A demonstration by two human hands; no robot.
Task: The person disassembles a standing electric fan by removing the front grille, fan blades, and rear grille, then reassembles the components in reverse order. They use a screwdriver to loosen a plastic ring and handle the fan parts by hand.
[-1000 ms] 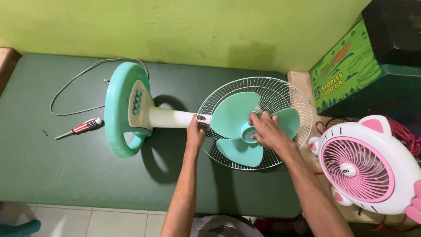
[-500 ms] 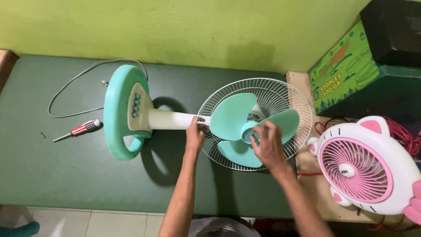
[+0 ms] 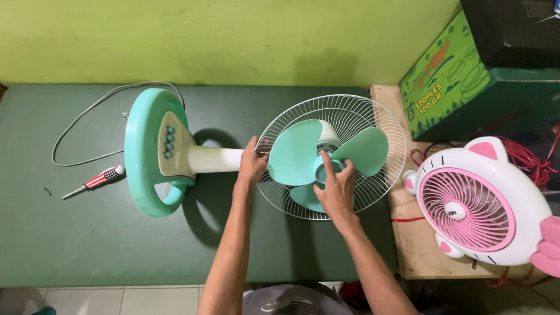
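Note:
A mint-green stand fan lies on its side on a dark green table (image 3: 70, 245). Its round base (image 3: 143, 153) is at the left, and its white neck (image 3: 213, 159) runs right to a white wire rear guard (image 3: 382, 125). Three mint blades (image 3: 297, 153) sit inside the guard with no front grille over them. My left hand (image 3: 252, 164) grips the guard's left rim where the neck joins. My right hand (image 3: 335, 189) rests over the blade hub (image 3: 322, 171), fingers closed around it.
A red-handled screwdriver (image 3: 96, 179) and a small screw (image 3: 46, 190) lie left of the base. The grey power cord (image 3: 87, 116) loops behind. At the right, a pink and white cat-shaped fan (image 3: 481, 204) sits on a wooden surface beside a green box (image 3: 446, 76) and red wires (image 3: 525, 160).
My right hand has shifted from the hub's right side to its lower front, and the blades have turned. The left hand stays on the guard's rim.

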